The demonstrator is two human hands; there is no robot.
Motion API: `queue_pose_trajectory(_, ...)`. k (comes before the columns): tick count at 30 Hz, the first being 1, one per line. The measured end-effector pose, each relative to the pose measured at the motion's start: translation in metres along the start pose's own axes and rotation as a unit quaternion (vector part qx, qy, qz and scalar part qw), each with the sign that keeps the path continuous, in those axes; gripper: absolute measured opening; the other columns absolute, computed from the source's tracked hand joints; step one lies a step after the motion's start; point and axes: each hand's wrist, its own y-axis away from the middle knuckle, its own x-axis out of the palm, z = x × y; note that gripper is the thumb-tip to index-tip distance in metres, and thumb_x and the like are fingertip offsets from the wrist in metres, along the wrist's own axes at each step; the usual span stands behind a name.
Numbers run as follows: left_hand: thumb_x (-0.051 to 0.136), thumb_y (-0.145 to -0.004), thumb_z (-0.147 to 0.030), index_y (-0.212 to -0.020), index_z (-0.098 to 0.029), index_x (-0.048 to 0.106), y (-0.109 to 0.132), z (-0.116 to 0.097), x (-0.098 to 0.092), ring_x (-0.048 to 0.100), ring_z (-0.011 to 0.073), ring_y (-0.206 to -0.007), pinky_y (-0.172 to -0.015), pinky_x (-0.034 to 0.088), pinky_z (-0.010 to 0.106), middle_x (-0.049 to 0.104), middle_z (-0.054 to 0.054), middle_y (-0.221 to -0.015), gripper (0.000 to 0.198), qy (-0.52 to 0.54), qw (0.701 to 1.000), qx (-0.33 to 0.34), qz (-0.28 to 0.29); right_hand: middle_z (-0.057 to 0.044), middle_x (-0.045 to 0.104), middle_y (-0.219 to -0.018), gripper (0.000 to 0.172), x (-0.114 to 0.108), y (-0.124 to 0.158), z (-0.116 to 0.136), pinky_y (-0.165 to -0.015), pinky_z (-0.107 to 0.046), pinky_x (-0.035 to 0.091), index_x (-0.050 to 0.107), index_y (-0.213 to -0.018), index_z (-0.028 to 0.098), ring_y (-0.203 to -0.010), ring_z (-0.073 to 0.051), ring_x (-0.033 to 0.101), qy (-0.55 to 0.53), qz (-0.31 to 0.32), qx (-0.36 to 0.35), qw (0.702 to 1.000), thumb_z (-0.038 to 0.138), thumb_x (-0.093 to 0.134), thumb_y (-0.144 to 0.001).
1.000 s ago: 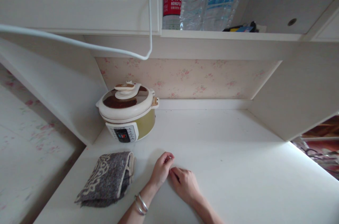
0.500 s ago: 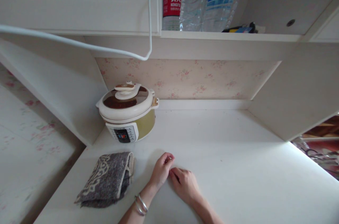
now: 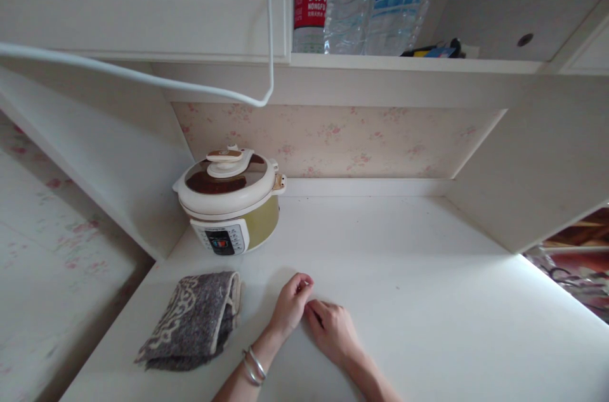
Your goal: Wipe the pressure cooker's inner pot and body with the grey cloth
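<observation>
My left hand (image 3: 290, 304), with silver bangles (image 3: 254, 365) at the wrist, rests on the white countertop (image 3: 428, 319). Its fingers are loosely curled in, and I see nothing in them. Close beside it on the right, my right hand (image 3: 332, 329) lies knuckles up with the fingers folded under; no object shows in it. A folded grey towel (image 3: 193, 323) with a cream pattern lies to the left of my hands. Behind the towel stands an electric pressure cooker (image 3: 231, 199), white and olive green, its lid on.
Above the counter, a shelf (image 3: 404, 66) holds several plastic bottles (image 3: 347, 2) and some small dark items. A white cable (image 3: 190, 88) hangs across the front of the cupboard (image 3: 143, 21). Side panels (image 3: 514, 161) bound the counter at left and right.
</observation>
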Motion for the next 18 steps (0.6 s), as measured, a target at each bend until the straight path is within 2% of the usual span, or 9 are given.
queue_pose_trajectory(18,0.053,-0.08,-0.034,-0.087,-0.018,0.061,-0.0003,-0.002,0.0007,0.049,0.0142,-0.068,-0.065,0.038,0.023,0.055,-0.001,-0.073,0.02,-0.016,1.0,0.006,-0.011,0.001,0.067,-0.074,0.027,-0.0009,0.0002,0.0014,-0.058,-0.023,0.026,0.059,-0.076,0.021,-0.063,-0.01,0.058,0.004,0.001,-0.001,1.0,0.024,0.039,-0.094)
